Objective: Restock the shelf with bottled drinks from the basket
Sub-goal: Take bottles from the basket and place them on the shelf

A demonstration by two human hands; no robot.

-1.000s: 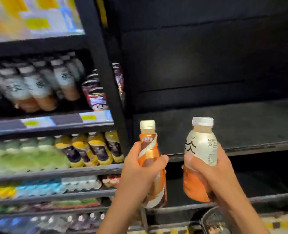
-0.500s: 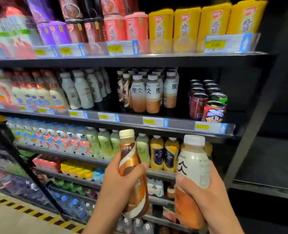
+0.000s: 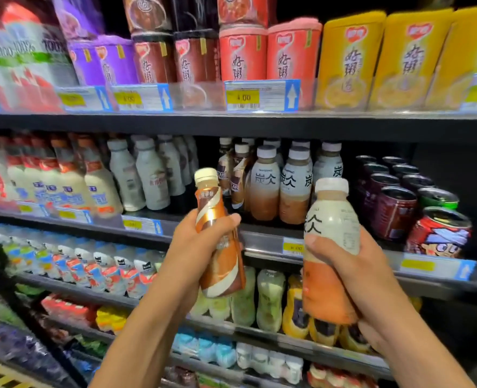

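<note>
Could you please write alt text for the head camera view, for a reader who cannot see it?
Two bare hands each hold a bottled drink up to a stocked black store shelf: the left hand grips a slim brown-and-white swirled bottle, the right hand a rounder white-and-orange bottle. On the shelf stand matching bottles beside dark cans.

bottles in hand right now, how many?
2. The brown swirl bottle is gripped by the left hand; the white-and-orange bottle by the right hand. No third one shows, though the palms could hide something small.
</note>
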